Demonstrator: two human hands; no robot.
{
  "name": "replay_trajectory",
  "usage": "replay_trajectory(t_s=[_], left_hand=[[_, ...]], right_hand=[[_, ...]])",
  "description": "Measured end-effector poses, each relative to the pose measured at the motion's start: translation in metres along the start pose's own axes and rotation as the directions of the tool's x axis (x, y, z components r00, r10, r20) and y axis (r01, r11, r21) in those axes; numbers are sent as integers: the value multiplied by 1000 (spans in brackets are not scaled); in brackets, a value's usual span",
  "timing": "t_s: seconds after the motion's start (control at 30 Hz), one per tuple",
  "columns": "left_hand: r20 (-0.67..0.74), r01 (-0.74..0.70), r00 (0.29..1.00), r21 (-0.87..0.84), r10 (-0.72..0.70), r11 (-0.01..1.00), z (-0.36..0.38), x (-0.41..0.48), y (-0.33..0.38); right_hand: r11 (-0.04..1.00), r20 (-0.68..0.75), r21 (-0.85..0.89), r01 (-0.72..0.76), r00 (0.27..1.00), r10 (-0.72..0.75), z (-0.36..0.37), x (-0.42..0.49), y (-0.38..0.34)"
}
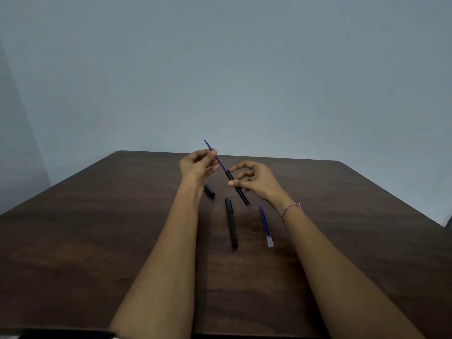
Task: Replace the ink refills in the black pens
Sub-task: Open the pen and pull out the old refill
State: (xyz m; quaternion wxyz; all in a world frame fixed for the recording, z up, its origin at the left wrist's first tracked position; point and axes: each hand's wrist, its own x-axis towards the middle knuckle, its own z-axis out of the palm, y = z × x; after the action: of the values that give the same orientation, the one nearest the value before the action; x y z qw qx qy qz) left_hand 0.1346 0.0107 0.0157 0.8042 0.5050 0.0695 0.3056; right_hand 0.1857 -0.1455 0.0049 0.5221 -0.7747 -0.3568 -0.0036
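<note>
blue ink refill (220,162) sticks half out of the black barrel (241,193), both held in the air above the desk (97,228). the left hand (198,165) pinches the refill near its tip, and the right hand (254,179) pinches the barrel between thumb and fingers. this looks like the swap on the first pen, though i cannot tell whether the refill is going out or in. the next move calls for a straight slide along the barrel's line. a second black pen (231,223), a loose cap (209,191) and two spare refills (266,226) lie on the desk below.
</note>
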Motion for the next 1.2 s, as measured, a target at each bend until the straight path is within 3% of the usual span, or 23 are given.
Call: replay_trajectory(t_s=[0.37, 0.87, 0.97, 1.07, 1.2], left_hand=[[-153, -85, 986, -125, 66, 988, -5, 5, 0], [-283, -106, 957, -134, 65, 985, -15, 8, 4], [-273, -89, 959, -49, 72, 995, -15, 9, 5], [-218, -10, 975, 184, 51, 983, -18, 11, 6], [-152, 137, 986, 508, -68, 851, -29, 12, 17]], right_hand=[[1000, 24, 6, -11, 1000, 11, -1, -1, 0], [994, 18, 83, -69, 998, 68, -3, -1, 14], [988, -30, 140, -72, 997, 77, -1, -1, 16], [968, -61, 240, -72, 994, 89, 2, -2, 19], [939, -92, 336, -66, 990, 103, 4, -1, 18]])
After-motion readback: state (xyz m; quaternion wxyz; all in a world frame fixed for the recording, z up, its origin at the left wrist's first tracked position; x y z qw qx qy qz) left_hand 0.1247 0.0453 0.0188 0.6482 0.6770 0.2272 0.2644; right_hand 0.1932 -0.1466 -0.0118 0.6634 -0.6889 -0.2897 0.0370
